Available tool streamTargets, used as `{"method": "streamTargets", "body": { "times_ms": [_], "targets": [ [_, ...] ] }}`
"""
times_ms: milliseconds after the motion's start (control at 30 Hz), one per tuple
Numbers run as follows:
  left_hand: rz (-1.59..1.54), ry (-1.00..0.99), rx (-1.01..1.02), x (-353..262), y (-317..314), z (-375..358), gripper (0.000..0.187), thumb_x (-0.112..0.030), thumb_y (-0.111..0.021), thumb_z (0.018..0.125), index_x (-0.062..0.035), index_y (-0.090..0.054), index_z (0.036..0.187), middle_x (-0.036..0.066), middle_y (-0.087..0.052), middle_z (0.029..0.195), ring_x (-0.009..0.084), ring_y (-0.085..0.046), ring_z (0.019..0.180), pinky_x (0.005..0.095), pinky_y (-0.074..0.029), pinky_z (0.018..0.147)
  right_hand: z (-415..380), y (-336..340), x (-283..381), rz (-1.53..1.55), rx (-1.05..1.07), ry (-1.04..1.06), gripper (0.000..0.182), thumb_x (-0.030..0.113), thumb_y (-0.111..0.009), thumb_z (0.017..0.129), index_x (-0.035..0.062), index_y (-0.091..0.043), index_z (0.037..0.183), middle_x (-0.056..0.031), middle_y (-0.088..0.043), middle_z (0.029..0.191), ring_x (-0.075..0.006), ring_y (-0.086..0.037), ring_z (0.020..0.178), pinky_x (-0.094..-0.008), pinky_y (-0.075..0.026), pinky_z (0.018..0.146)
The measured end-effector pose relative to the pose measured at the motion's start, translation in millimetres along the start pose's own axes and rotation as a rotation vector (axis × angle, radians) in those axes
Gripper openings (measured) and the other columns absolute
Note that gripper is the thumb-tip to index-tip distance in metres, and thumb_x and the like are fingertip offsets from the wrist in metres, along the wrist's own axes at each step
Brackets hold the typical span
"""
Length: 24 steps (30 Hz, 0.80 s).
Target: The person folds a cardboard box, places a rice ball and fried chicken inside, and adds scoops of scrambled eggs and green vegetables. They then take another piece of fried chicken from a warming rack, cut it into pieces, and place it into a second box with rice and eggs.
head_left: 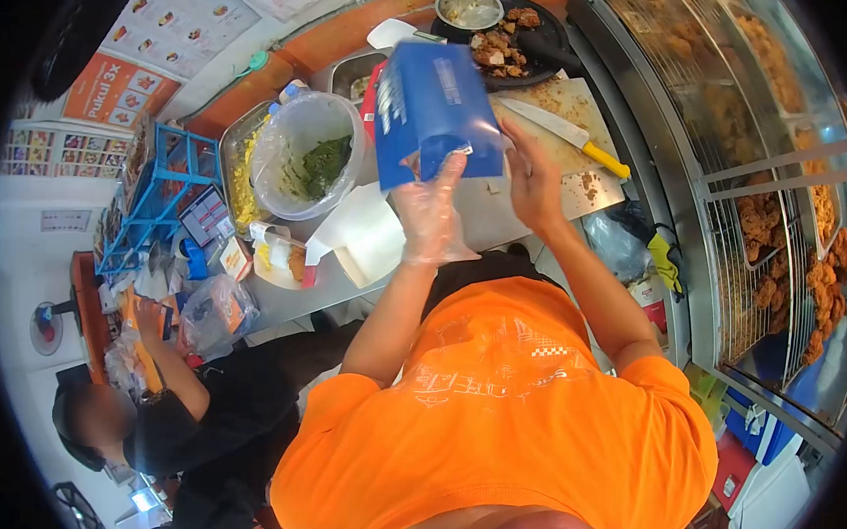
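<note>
My left hand (432, 218), in a clear plastic glove, grips the lower edge of a blue cardboard box (430, 109) and holds it tilted above the steel counter (501, 221). My bare right hand (533, 179) is at the box's lower right corner. Its fingers pinch a clear plastic sheet (490, 140) that sticks out of the box opening. What else is inside the box is hidden.
Behind the box lie a cutting board (567, 105) with a yellow-handled knife (566, 134), a black plate of chopped fried chicken (509, 46) and a metal bowl (468, 6). A clear tub of greens (305, 155) stands left. A fried-chicken display case (775, 214) fills the right. A person in black (199, 415) sits lower left.
</note>
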<state>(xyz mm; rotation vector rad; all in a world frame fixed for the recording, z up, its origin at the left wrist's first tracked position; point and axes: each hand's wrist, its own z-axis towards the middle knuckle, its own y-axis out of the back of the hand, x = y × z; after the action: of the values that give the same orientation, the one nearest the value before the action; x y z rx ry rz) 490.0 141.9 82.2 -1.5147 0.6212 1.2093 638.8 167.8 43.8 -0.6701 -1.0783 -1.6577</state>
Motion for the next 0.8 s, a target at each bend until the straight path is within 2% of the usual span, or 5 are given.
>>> {"method": "streamTargets", "body": {
  "times_ms": [133,300,567,633,800],
  "targets": [
    [-0.077,0.055,0.027,-1.3,25.0,24.4,0.038,0.006,-0.074,0.082,-0.0071,-0.063,0.115,0.002,-0.066,0.105,0.0152,-0.062,0.100,0.0303,-0.049,0.093,10.9,31.1,2.3,0.323,0.090,-0.267,0.018,0.005,-0.062,0.095,0.0003,-0.067,0.111,-0.0130,-0.070,0.104,-0.0147,-0.064,0.091,-0.0264,-0.050,0.084],
    [-0.195,0.162,-0.026,-14.8,9.3,17.5,0.041,0.003,-0.073,0.085,-0.0105,-0.060,0.121,0.001,-0.066,0.104,0.0141,-0.065,0.093,0.0268,-0.053,0.083,8.2,28.1,40.1,0.678,0.194,-0.032,0.031,0.010,-0.061,0.096,0.0029,-0.067,0.126,-0.0098,-0.050,0.133,-0.0169,-0.057,0.109,-0.0283,-0.047,0.090],
    [-0.205,0.359,0.054,-33.9,2.5,4.1,0.031,-0.005,-0.072,0.090,-0.0087,-0.061,0.119,0.003,-0.068,0.106,0.0113,-0.067,0.091,0.0227,-0.055,0.071,11.2,17.3,37.8,0.579,0.120,-0.180,0.047,-0.006,-0.071,0.081,0.0028,-0.065,0.127,-0.0097,-0.050,0.132,-0.0202,-0.058,0.112,-0.0318,-0.049,0.087],
    [-0.211,0.338,0.058,-36.3,-3.4,1.6,0.034,-0.006,-0.075,0.087,-0.0079,-0.060,0.118,0.000,-0.066,0.100,0.0097,-0.064,0.086,0.0226,-0.052,0.071,20.3,15.7,30.5,-0.086,-0.054,0.363,0.045,0.005,-0.081,0.075,0.0059,-0.070,0.119,-0.0130,-0.059,0.121,-0.0243,-0.063,0.104,-0.0301,-0.054,0.085],
    [-0.196,0.335,0.011,-27.3,6.9,8.2,0.028,-0.008,-0.074,0.089,-0.0079,-0.062,0.114,0.000,-0.067,0.096,0.0064,-0.061,0.079,0.0204,-0.046,0.062,12.9,20.8,49.6,-0.123,0.123,0.395,0.046,0.005,-0.084,0.070,0.0052,-0.071,0.113,-0.0173,-0.059,0.130,-0.0316,-0.064,0.106,-0.0375,-0.058,0.085]
  ]
}}
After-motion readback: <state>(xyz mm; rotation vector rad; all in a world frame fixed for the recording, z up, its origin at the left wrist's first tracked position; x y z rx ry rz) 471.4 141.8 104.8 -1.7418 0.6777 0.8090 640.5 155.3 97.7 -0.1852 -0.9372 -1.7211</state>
